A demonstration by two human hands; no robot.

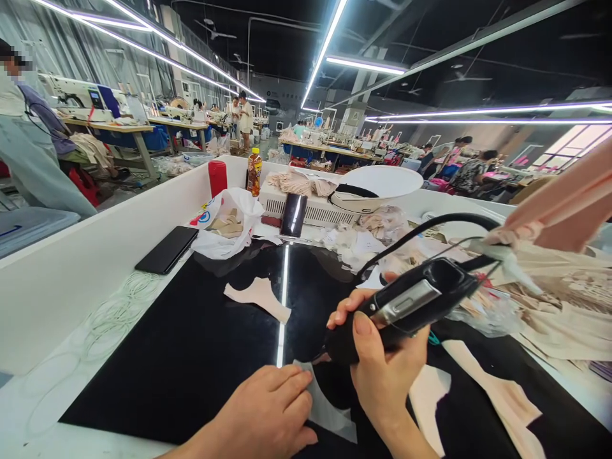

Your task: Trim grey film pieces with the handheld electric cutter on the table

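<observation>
My right hand (389,363) is wrapped around a black corded handheld electric tool (411,299) with a silver lever along its side. The tool's nose points down and left, close to the black mat (191,344). My left hand (268,408) lies with fingers stretched out on a thin, translucent white piece (329,408), near the tool's nose. What lies right under the nose is mostly hidden. A pale pink cut fabric piece (258,296) rests farther up the mat. More pale pink pieces, a short one (430,401) and a long one (497,389), lie right of my right hand.
A black phone (167,248) and a white plastic bag (227,223) sit at the left. At the back stand a drink bottle (254,172) and a white machine box (310,207). Fabric heaps (564,312) fill the right side. Pink cloth is tied around the tool's cord end.
</observation>
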